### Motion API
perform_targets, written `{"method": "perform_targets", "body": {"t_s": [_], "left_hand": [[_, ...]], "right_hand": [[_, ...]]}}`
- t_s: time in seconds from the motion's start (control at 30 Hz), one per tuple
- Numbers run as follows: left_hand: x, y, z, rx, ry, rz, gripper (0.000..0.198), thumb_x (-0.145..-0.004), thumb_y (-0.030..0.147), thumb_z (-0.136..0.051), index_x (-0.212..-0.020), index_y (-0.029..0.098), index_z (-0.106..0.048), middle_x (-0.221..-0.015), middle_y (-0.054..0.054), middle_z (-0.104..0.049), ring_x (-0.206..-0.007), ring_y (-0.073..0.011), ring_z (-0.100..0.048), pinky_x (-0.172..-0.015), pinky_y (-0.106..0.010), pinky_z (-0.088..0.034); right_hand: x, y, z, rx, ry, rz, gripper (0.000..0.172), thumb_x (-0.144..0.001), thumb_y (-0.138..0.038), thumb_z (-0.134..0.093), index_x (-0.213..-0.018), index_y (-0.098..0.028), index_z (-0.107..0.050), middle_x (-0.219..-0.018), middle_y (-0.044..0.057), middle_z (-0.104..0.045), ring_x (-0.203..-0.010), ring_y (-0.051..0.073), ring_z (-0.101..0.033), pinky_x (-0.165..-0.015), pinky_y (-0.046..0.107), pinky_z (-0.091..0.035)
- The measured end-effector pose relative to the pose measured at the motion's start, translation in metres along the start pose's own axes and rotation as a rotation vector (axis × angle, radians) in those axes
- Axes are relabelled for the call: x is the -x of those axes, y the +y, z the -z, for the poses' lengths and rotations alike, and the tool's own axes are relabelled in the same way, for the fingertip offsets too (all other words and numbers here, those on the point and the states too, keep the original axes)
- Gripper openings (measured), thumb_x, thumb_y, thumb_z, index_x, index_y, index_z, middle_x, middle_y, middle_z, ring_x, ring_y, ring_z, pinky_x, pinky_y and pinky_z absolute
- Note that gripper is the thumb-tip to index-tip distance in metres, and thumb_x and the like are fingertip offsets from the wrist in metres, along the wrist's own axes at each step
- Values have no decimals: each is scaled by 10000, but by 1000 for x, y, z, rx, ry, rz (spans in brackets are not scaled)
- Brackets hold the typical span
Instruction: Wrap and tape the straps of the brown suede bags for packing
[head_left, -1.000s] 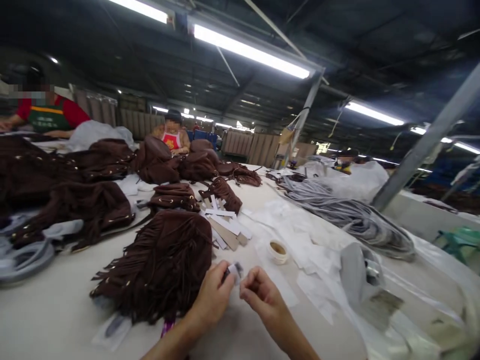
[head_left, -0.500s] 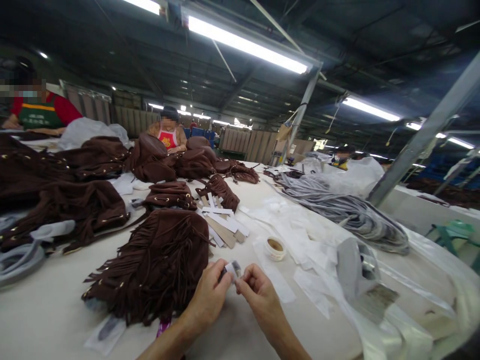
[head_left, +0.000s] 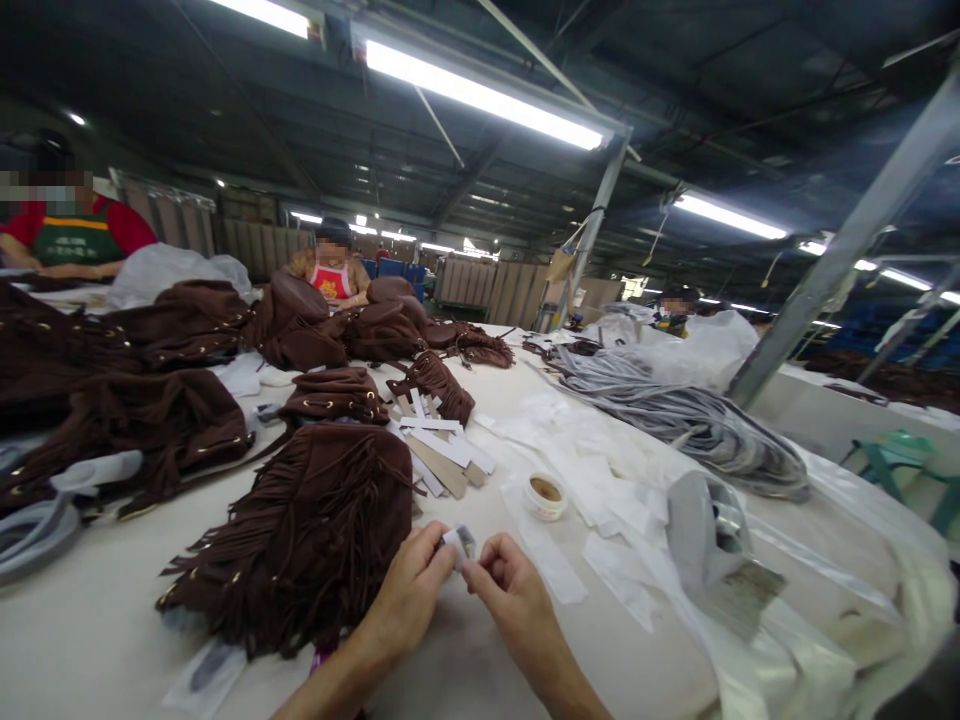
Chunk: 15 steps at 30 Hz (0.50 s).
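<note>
My left hand [head_left: 409, 592] and my right hand [head_left: 511, 594] meet low in the view, both pinching a small white and grey piece [head_left: 458, 543] between their fingertips. Just left of them lies a brown fringed suede bag [head_left: 307, 530] on the white table [head_left: 97, 620]. A small roll of tape [head_left: 544, 496] sits a little beyond my right hand. A fan of white and tan paper strips [head_left: 439, 450] lies past the bag.
More brown fringed bags [head_left: 150, 400] are heaped to the left and at the back. Grey straps [head_left: 675, 420] and clear plastic bags [head_left: 750, 590] cover the right side. Three other people work at the table's far edges. A slanted metal post [head_left: 847, 250] stands at right.
My hands have drawn closer together on the small piece, fingertips now touching. The view has shifted slightly.
</note>
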<state>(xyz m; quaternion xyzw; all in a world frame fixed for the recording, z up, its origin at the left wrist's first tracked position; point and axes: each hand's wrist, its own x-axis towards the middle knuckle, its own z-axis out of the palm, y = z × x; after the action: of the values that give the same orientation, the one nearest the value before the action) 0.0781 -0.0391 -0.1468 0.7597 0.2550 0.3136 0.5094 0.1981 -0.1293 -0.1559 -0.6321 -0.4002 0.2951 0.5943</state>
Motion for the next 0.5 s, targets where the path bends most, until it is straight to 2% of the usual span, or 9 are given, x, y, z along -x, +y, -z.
{"method": "perform_targets", "body": {"t_s": [0.13, 0.23, 0.37, 0.5], "left_hand": [[0, -1, -3, 13, 15, 32, 273, -838, 432, -438, -693, 208, -490, -731, -2, -516, -771, -197, -481, -702, -283, -390], [1, 0, -3, 11, 9, 37, 296, -836, 460, -451, -692, 207, -506, -727, -4, -520, -768, -199, -483, -704, -280, -396], [1, 2, -2, -1, 6, 31, 308, -835, 479, -453, -732, 204, -546, -774, -19, -557, -807, -213, -499, -731, -284, -409], [-1, 3, -2, 31, 9, 43, 293, -836, 466, -437, -776, 204, -554, -797, -18, -557, -824, -215, -503, -751, -287, -402]], "right_hand": [[-1, 2, 7, -68, -84, -98, 261, -697, -295, -659, -762, -230, -415, -535, -87, -520, -511, 103, -401, -519, 230, -264], [-4, 6, 1, -70, -5, -102, 254, -654, -260, -653, -736, -233, -414, -485, -110, -477, -462, 89, -350, -492, 225, -226], [-8, 6, -10, -110, 61, -122, 308, -613, -305, -688, -711, -231, -405, -456, -115, -465, -435, 75, -319, -467, 215, -211], [-12, 0, -11, -149, 95, -150, 341, -588, -313, -696, -776, -231, -423, -549, -79, -552, -456, 89, -390, -456, 209, -255]]}}
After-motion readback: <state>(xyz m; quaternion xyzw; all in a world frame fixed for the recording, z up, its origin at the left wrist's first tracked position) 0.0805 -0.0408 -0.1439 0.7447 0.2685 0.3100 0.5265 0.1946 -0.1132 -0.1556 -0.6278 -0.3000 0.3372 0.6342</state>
